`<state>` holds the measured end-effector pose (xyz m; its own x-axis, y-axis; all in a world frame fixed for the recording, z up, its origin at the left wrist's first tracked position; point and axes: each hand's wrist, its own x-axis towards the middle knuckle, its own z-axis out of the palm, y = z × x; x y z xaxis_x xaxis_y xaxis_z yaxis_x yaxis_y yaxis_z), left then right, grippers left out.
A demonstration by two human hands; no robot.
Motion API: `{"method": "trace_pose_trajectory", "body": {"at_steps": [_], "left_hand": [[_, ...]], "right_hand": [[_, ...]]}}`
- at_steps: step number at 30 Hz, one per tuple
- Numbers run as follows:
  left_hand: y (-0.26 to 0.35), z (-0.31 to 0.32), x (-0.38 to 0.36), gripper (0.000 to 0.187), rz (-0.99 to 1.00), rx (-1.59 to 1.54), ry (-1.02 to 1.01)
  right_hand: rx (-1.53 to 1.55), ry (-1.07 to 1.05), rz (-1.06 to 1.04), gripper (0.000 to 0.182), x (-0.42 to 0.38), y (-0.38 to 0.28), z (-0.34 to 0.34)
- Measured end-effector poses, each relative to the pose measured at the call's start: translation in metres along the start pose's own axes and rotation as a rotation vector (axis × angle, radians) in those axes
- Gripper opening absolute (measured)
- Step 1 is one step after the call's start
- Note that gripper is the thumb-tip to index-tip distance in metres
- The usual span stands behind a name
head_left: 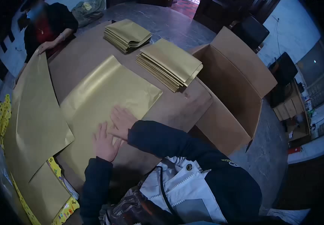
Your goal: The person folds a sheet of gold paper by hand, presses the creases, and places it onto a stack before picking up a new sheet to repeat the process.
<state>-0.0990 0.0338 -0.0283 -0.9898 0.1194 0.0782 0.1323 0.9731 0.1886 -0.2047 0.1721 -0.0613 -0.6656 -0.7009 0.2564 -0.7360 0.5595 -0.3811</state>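
Observation:
A large sheet of gold paper [105, 84] lies in front of me on the brown table [72, 56], its far edge curling up. My left hand [106, 144] rests flat on its near part with the fingers spread. Just right of it, my right hand [121, 122] also lies on the paper, fingers stretched out, and the two hands almost meet. To the left, another big gold sheet [38, 116] is raised at its far end by a co-worker's hand [46, 46]. Neither of my hands grips anything that I can see.
Two stacks of folded gold paper, a nearer stack [169, 62] and a farther stack [127, 33], sit at the table's far side. An open cardboard box [226, 116] stands at the right. Yellow printed wrapping [67, 210] shows at the lower left. A person [49, 26] stands across the table.

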Motion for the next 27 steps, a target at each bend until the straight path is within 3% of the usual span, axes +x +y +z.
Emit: {"method": "trace_pose_trajectory", "body": {"at_steps": [12,27], "left_hand": [[-0.001,0.006,-0.003,0.06,0.02,0.035,0.086],[-0.001,0.004,-0.004,0.057,0.018,-0.026,0.112]], "right_hand": [[-0.226,-0.031,0.46,0.086,-0.013,0.06,-0.052],[-0.291,-0.007,0.5,0.083,-0.019,0.067,-0.065]]}}
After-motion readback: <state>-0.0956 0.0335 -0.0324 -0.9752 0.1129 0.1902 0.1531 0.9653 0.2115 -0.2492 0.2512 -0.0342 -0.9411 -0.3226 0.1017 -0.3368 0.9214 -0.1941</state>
